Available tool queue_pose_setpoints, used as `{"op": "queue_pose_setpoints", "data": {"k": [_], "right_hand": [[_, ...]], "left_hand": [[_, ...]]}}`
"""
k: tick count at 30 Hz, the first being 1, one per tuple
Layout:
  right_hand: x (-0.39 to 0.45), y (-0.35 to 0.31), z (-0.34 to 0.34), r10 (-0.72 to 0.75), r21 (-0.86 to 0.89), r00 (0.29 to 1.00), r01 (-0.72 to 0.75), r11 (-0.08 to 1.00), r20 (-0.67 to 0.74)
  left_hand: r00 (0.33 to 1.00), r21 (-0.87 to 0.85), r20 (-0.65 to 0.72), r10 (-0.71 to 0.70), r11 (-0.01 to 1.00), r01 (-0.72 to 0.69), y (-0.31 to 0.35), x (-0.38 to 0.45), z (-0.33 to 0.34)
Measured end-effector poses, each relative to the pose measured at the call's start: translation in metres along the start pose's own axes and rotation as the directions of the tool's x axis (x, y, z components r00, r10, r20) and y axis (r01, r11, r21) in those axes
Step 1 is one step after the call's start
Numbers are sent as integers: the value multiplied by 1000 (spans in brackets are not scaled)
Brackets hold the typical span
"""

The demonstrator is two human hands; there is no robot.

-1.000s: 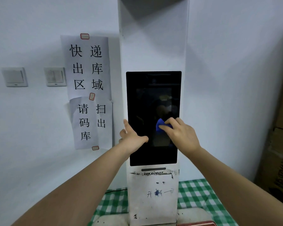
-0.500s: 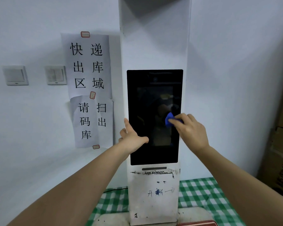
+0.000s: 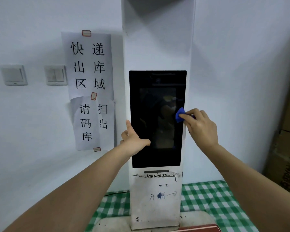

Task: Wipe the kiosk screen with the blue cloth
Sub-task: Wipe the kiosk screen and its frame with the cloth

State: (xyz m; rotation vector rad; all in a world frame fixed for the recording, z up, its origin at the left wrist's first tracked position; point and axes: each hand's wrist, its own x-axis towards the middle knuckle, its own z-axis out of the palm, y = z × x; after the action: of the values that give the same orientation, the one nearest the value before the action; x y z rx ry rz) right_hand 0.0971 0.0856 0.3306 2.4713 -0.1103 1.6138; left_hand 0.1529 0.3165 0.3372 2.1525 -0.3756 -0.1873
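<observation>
Two bare hands are at the tall white kiosk column point(image 3: 157, 47); the right hand point(image 3: 200, 126) pinches a small bunched blue cloth point(image 3: 180, 114) in its curled fingertips, pressing it against the right edge of the dark glossy rectangular kiosk screen point(image 3: 156, 118), about halfway up; the left hand point(image 3: 134, 139) grips the column's left edge beside the screen, thumb laid on the black glass, forefinger pointing up; taped white paper notices with black characters point(image 3: 90, 89) hang on the wall to the left; a green-and-white checked cloth point(image 3: 208, 198) lies below.
</observation>
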Motion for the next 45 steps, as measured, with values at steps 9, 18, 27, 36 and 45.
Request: {"op": "queue_pose_setpoints", "data": {"k": [9, 18, 27, 36, 45], "right_hand": [[-34, -14, 10, 188, 114, 981, -192, 975, 45], [-13, -12, 4, 245, 102, 970, -243, 965, -5], [-40, -12, 8, 86, 59, 994, -91, 994, 71], [-62, -33, 22, 161, 137, 984, -170, 976, 72], [-36, -40, 19, 350, 235, 937, -343, 910, 11]], "left_hand": [[1000, 8, -14, 1, 1000, -1, -1, 2, 2], [999, 22, -33, 1, 1000, 0, -2, 0, 5], [999, -114, -5, 46, 992, -46, -9, -3, 7], [991, -117, 4, 136, 984, -134, -19, -2, 9], [989, -66, 21, 143, 988, -142, -21, -3, 7]]}}
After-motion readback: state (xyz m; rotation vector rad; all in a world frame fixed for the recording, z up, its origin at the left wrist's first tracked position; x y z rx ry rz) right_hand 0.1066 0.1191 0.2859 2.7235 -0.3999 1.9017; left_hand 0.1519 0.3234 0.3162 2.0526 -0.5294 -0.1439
